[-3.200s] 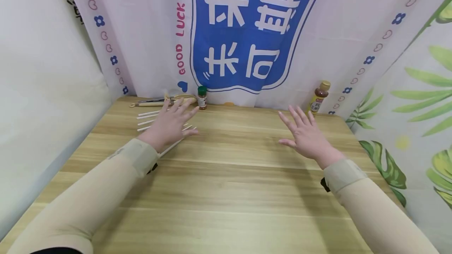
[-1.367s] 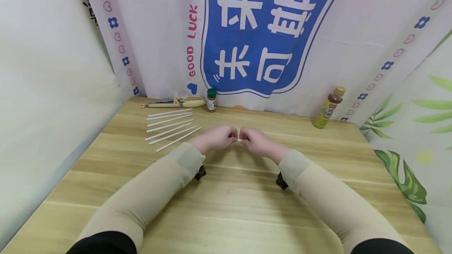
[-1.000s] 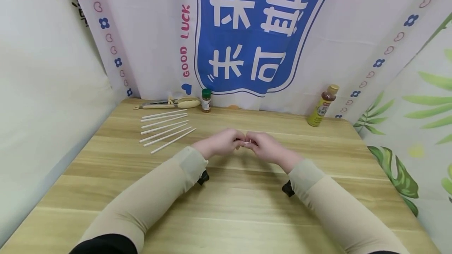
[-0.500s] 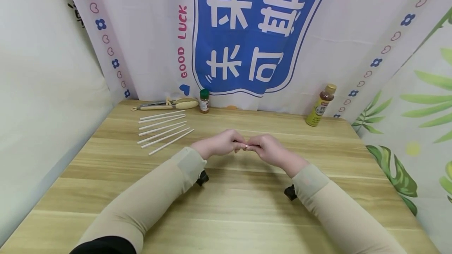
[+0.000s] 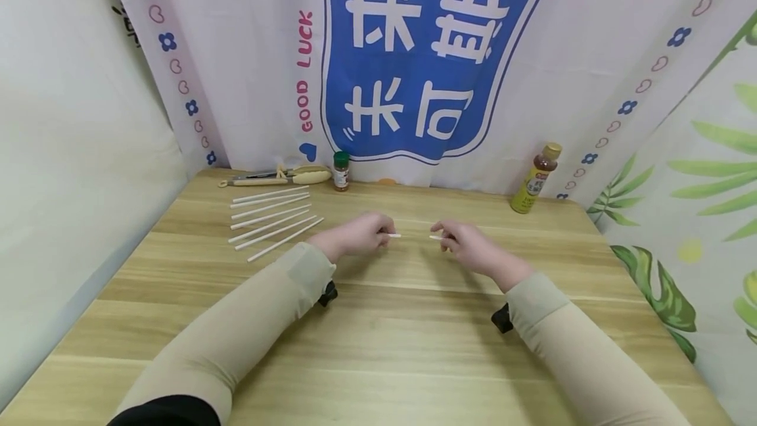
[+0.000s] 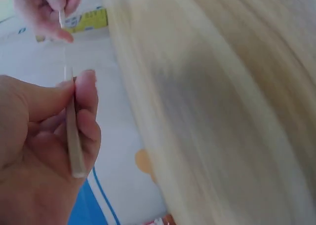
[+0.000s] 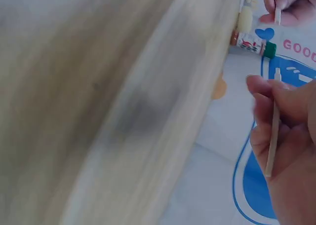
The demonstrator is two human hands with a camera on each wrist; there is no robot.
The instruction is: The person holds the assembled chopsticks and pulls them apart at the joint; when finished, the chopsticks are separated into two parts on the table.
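My left hand (image 5: 357,235) pinches a short white stick (image 6: 75,148) between thumb and fingertips, its end poking out toward the right. Facing it across a small gap, my right hand (image 5: 475,250) pinches another short white stick (image 7: 273,136), which has a narrower tip at its upper end in the right wrist view. The two stick ends point at each other above the middle of the wooden table (image 5: 378,347). To the left of the hands, several longer white sticks (image 5: 278,236) lie in a loose fan on the table.
Tongs with beige grips (image 5: 278,178) lie along the back left edge, beside a small green-capped jar (image 5: 341,173). A yellow-labelled bottle with a gold cap (image 5: 535,179) stands at the back right. A printed curtain (image 5: 254,71) hangs behind the table.
Both hands were open and apart at first, then met mid-table around a small white piece. Over the last half second they have drawn apart, each with a short white stick.
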